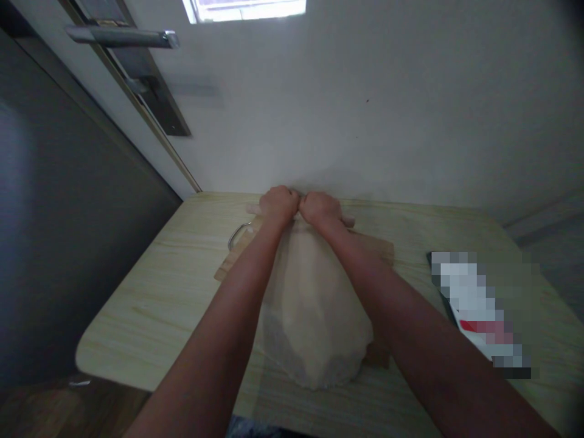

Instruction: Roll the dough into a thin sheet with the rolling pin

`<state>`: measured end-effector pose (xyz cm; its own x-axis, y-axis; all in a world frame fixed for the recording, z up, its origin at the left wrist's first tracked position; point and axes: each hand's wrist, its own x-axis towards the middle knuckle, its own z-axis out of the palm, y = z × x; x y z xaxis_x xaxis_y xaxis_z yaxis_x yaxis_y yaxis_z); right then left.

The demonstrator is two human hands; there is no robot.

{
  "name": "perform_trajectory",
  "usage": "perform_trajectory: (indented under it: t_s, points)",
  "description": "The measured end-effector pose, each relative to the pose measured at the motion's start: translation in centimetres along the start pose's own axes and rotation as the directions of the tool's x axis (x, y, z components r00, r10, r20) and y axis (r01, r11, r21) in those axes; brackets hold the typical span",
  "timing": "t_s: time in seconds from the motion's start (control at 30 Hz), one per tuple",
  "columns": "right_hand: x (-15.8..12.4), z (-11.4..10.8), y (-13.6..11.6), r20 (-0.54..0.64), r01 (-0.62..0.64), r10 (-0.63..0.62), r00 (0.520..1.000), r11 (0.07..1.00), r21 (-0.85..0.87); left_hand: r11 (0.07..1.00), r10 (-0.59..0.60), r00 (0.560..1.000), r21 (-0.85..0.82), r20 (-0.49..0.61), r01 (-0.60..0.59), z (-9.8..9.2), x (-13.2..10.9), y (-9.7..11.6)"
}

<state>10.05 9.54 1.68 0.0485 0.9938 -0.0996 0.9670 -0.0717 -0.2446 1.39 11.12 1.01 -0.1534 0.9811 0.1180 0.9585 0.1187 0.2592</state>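
Both arms reach forward over the table. My left hand (279, 204) and my right hand (320, 207) sit side by side, each closed around a wooden rolling pin (348, 222), whose two ends stick out past the fists. Below the hands spreads a broad, thin sheet of pale dough (314, 322), its rounded near edge hanging past the board toward me. Under the dough lies a wooden board (376, 246) with a metal handle (237, 234) at its far left corner. My forearms hide parts of the board and the dough's sides.
The light wood-grain table (150, 304) stands against a white door (365, 121) with a metal lever handle (123, 38). A flat object (474, 310), blurred by pixels, lies on the table at the right. A dark grey surface (68, 213) rises at the left.
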Motion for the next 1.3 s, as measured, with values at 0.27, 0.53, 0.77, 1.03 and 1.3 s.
perform_trajectory:
  t_s: [0.27, 0.53, 0.77, 1.03, 1.3]
  points:
    - [-3.0, 1.0, -0.3, -0.250, 0.069, -0.087, 0.964, 0.994, -0.079, 0.989, 0.106, 0.988, 0.112, -0.110, -0.093, -0.1, -2.9, -0.9]
    - [-6.5, 1.5, -0.5, -0.219, 0.122, -0.152, 0.964, 0.982, -0.147, 0.942, 0.287, 0.958, 0.183, -0.007, -0.281, -1.3, -6.1, -2.5]
    - [-8.9, 1.4, 0.2, -0.247, 0.186, -0.226, 0.942, 0.967, -0.175, 0.897, 0.367, 0.929, 0.248, 0.045, -0.367, -2.6, -8.7, -3.0]
    - [-11.7, 1.5, 1.3, -0.208, 0.358, -0.396, 0.894, 0.912, -0.199, 0.916, 0.370, 0.928, 0.186, -0.051, -0.355, -2.6, -12.7, -4.3]
    - [-13.0, 1.3, 4.6, -0.208, 0.589, -0.626, 0.752, 0.779, -0.214, 0.879, 0.468, 0.874, 0.167, -0.133, -0.446, -2.4, -14.5, -5.8]
